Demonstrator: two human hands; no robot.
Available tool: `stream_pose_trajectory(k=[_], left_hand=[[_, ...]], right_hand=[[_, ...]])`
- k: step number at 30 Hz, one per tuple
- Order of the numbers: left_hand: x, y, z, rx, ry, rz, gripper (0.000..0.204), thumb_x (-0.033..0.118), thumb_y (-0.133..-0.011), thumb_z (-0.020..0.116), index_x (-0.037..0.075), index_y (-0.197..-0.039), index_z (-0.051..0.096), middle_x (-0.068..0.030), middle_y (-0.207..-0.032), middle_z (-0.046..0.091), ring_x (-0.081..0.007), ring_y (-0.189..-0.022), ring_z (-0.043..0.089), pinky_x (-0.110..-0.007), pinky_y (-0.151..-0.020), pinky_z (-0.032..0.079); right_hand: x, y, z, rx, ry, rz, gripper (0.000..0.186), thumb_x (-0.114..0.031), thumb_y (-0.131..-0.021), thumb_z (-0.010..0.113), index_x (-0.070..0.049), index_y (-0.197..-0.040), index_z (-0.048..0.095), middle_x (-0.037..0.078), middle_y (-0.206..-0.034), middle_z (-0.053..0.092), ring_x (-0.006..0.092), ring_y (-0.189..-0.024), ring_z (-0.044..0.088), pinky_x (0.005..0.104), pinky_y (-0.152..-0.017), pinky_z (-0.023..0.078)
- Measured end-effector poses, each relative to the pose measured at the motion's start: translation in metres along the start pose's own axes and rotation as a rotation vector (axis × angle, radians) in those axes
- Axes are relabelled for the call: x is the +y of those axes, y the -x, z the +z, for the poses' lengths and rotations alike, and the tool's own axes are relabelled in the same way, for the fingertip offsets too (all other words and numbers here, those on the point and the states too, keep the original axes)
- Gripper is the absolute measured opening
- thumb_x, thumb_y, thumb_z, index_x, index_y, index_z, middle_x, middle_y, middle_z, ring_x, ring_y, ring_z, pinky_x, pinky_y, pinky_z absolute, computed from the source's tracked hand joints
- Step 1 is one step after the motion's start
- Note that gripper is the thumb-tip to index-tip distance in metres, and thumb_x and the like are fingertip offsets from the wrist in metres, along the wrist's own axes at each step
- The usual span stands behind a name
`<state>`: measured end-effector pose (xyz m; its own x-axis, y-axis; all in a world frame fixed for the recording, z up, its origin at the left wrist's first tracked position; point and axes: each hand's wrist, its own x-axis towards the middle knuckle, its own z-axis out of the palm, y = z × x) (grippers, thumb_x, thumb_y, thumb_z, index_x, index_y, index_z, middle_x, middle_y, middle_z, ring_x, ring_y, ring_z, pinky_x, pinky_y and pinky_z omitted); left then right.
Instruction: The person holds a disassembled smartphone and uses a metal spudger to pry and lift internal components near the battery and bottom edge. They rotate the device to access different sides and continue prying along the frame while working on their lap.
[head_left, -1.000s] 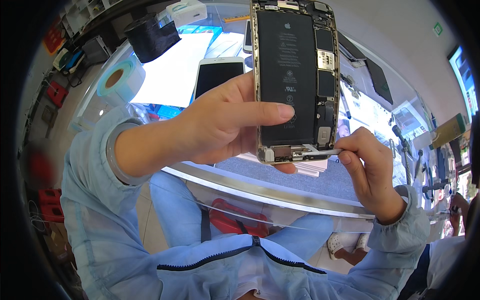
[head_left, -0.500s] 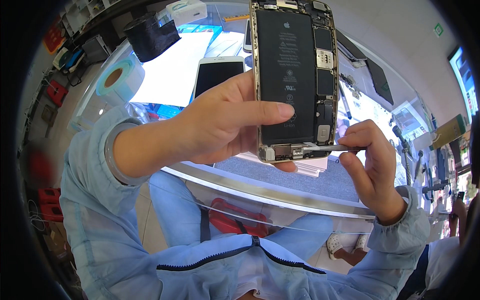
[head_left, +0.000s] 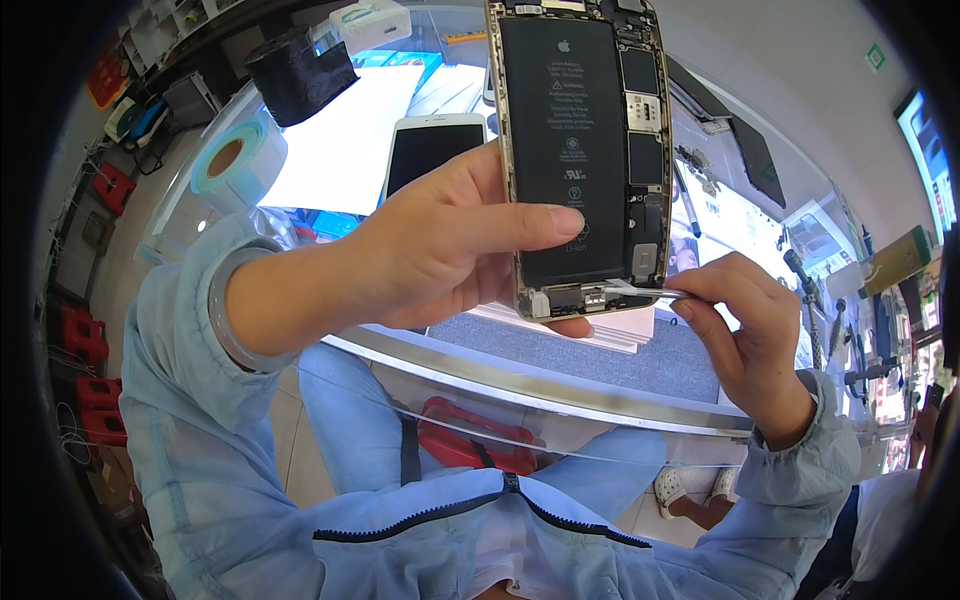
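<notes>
My left hand (head_left: 440,240) is closed round an opened smartphone (head_left: 643,210), held upright above the table with its inside showing. Its thumb presses on the long black battery (head_left: 562,110); the other fingers are mostly hidden behind the phone. In my right hand (head_left: 745,325), thumb and fingers pinch slim metal tweezers (head_left: 655,292). Their tip reaches in from the right to the phone's lower edge, just below the battery, by small metal parts. Whether the tip grips anything is too small to tell.
Behind my left hand lies a white-framed phone (head_left: 437,145) beside white paper (head_left: 335,150). A label roll (head_left: 225,160) and a black roll (head_left: 300,75) stand at left. A grey mat (head_left: 560,355) lies under the phone; a dark screen panel (head_left: 757,160) sits at the far right.
The opened phone has shifted slightly left and up and tilted a little. My right hand has moved slightly left, its fingers nearer the phone's edge, with the tweezers still at the lower end.
</notes>
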<state>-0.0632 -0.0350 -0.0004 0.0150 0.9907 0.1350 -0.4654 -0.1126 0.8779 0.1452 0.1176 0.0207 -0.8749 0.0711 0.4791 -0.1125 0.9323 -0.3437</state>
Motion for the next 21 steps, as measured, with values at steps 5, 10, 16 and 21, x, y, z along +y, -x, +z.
stream_pose_trajectory(k=[5, 10, 16, 21], left_hand=[[0.000, 0.001, 0.004, 0.035, 0.013, 0.045, 0.042, 0.007, -0.093, 0.044, 0.004, -0.132, 0.031, -0.0203, -0.122, 0.052, -0.0329, -0.103, 0.060, -0.051, -0.078, 0.057], [0.000, 0.002, 0.007, 0.052, 0.021, 0.081, 0.042, 0.007, -0.093, 0.044, 0.004, -0.132, 0.032, -0.0205, -0.122, 0.051, -0.0329, -0.104, 0.059, -0.050, -0.078, 0.057], [0.001, 0.001, 0.011, 0.072, 0.045, 0.096, 0.041, 0.007, -0.093, 0.044, 0.004, -0.132, 0.032, -0.0205, -0.123, 0.050, -0.0330, -0.106, 0.058, -0.050, -0.079, 0.057], [-0.001, 0.003, 0.010, 0.068, 0.046, 0.096, 0.041, 0.007, -0.093, 0.044, 0.004, -0.132, 0.031, -0.0202, -0.123, 0.050, -0.0325, -0.106, 0.058, -0.050, -0.079, 0.057]], right_hand=[[-0.002, 0.000, -0.001, 0.071, 0.046, -0.066, 0.019, 0.003, -0.072, 0.070, 0.000, -0.090, 0.064, 0.010, -0.076, 0.060, 0.0196, -0.063, 0.059, 0.0263, -0.053, 0.044], [0.001, -0.001, 0.000, 0.160, 0.068, -0.072, 0.019, 0.005, -0.070, 0.072, 0.001, -0.085, 0.062, 0.011, -0.077, 0.058, 0.0181, -0.064, 0.059, 0.0244, -0.052, 0.045], [0.007, -0.002, -0.003, 0.225, 0.155, -0.148, 0.020, 0.006, -0.067, 0.073, 0.001, -0.080, 0.058, 0.012, -0.077, 0.057, 0.0178, -0.063, 0.058, 0.0237, -0.051, 0.046], [0.009, -0.004, -0.003, 0.199, 0.194, -0.167, 0.021, 0.005, -0.068, 0.072, 0.001, -0.081, 0.056, 0.012, -0.078, 0.054, 0.0183, -0.061, 0.056, 0.0251, -0.050, 0.044]])
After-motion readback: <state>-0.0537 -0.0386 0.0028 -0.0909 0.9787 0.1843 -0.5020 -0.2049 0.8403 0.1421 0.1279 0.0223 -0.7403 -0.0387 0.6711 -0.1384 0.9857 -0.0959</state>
